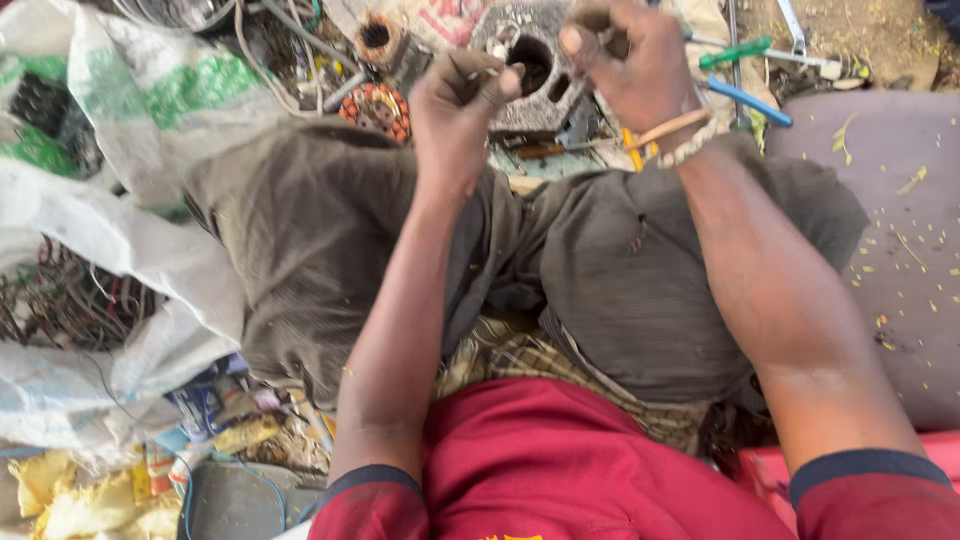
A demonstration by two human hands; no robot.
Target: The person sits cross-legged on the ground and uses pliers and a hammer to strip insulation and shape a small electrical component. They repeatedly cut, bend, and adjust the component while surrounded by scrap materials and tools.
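Note:
I sit with my knees apart in grey-brown trousers and a red shirt. My left hand (455, 110) is closed around a thin metal piece that sticks out near the thumb. My right hand (625, 65), with thread bands on its wrist, is clenched on a small dark part that I cannot make out. Both hands hover just above a grey cast-metal motor housing (530, 75) with a round hole, lying on the ground between my knees.
A copper-wound stator ring (377, 108) and a rusty cylinder (380, 40) lie to the left of the housing. Green and blue handled tools (745, 75) lie at the right. White sacks (110, 130) hold tangled wire at the left. A purple mat (900, 230) is on the right.

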